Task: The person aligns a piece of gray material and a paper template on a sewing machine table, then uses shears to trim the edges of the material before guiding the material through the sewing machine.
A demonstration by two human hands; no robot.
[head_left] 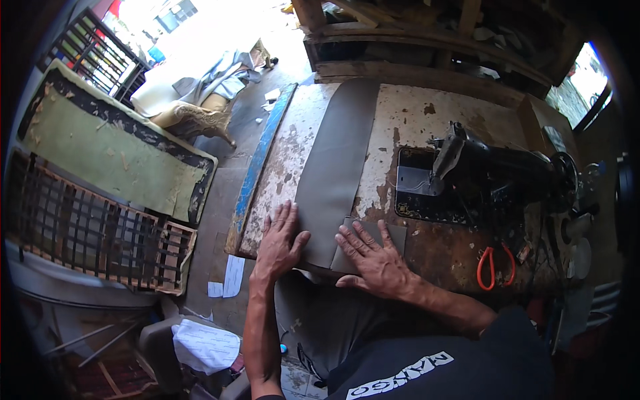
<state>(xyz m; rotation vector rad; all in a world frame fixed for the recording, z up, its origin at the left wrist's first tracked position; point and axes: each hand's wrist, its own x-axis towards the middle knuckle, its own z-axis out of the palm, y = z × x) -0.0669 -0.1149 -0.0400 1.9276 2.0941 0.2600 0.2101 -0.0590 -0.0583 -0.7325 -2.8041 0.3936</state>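
Observation:
A long grey-brown strip of upholstery material [339,147] lies across the worn table [427,117], from its far side to the near edge. My left hand [280,243] rests at the strip's near left edge, fingers stretched forward and thumb apart. Flat and spread, my right hand [377,260] presses on a smaller piece of similar material [393,235] beside the strip's near right edge. To the right stands a black sewing machine [493,157] with its metal bed plate. Scissors with orange handles [497,268] lie below it, their blades hard to make out.
A blue-painted board [263,157] edges the table's left side. Left on the floor are a green padded panel [113,143] and a slatted frame [87,230]. A wooden rack [413,40] stands behind the table. A chair with white cloth [207,347] is at the lower left.

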